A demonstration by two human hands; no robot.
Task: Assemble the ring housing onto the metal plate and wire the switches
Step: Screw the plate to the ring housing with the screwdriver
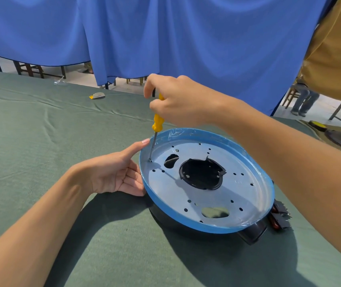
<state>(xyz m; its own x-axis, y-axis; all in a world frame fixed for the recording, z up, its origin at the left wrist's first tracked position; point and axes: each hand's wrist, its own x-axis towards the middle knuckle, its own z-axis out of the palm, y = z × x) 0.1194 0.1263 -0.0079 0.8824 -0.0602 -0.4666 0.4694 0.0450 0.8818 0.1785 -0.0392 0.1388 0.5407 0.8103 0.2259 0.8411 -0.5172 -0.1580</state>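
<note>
The metal plate (pixel 206 189) sits mid-frame on the ring housing (pixel 252 235), both on the table (pixel 41 141). My left hand (pixel 115 172) rests against its left rim. Above, my right hand (pixel 177 100) holds the screwdriver (pixel 157 123) upright, tip on the plate's left part. The switches (pixel 279 216) lie at its lower right.

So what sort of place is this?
Probably a makeshift assembly workshop: a green cloth-covered table, hanging blue fabric curtains, and a yellow-handled screwdriver set on a round blue-rimmed metal plate.

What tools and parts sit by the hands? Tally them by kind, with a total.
screwdriver: 1
metal plate: 1
black ring housing: 1
switches: 2
Total: 5
</note>
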